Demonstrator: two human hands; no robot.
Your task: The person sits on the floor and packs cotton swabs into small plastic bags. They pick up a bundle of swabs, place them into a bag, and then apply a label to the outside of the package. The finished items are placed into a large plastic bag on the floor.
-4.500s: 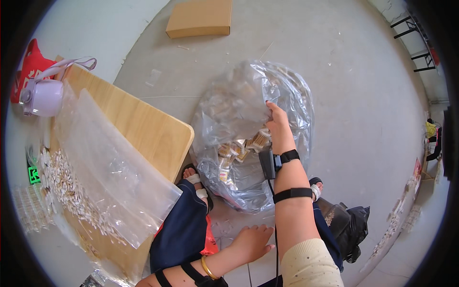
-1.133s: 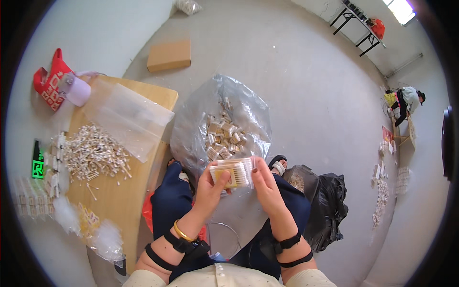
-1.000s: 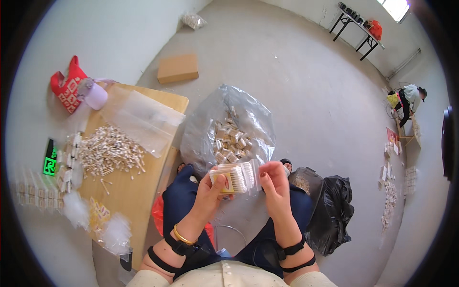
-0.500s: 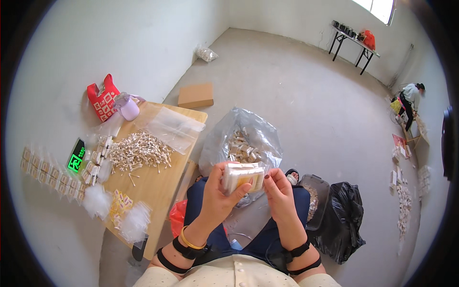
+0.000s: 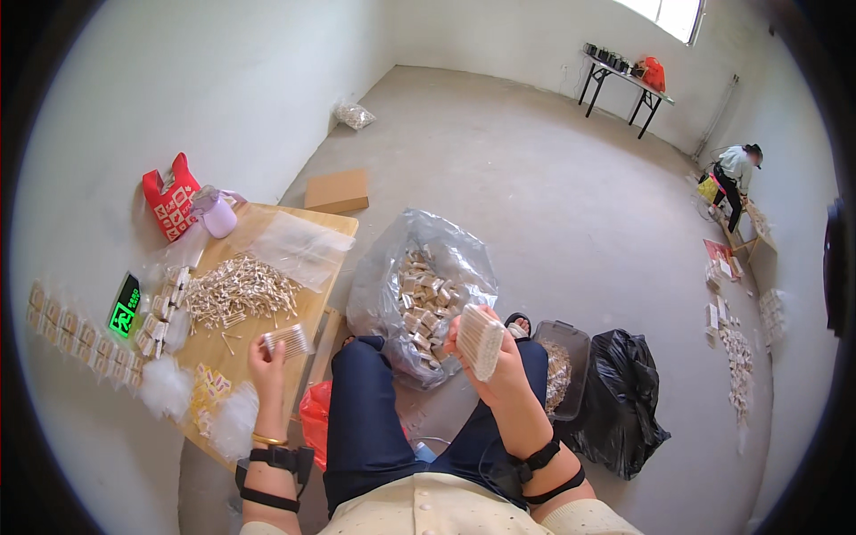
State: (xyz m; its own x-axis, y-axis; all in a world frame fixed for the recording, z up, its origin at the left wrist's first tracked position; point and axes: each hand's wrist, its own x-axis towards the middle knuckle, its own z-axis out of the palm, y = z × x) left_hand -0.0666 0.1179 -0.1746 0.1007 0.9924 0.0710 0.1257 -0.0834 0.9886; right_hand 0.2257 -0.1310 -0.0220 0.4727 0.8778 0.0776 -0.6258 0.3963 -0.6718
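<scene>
Flat clear swab packet (image 5: 289, 341) — held left, thicker swab stack (image 5: 482, 343) — tilted, held right

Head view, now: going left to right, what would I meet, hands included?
Lit green sign, purple bottle, left hand holding cotton swabs, red plastic bag, large clear bag, right hand holding swab stack, plastic bin, black plastic bag, co-worker.

At nine o'clock, a dark rectangular sign (image 5: 125, 306) glows green with a running-figure pictogram beside small characters. Between nine and ten o'clock, a red bag with handles (image 5: 173, 203) bears white square motifs and lettering. At eight, yellow-and-white printed cards (image 5: 209, 385) carry print too small to read.
</scene>
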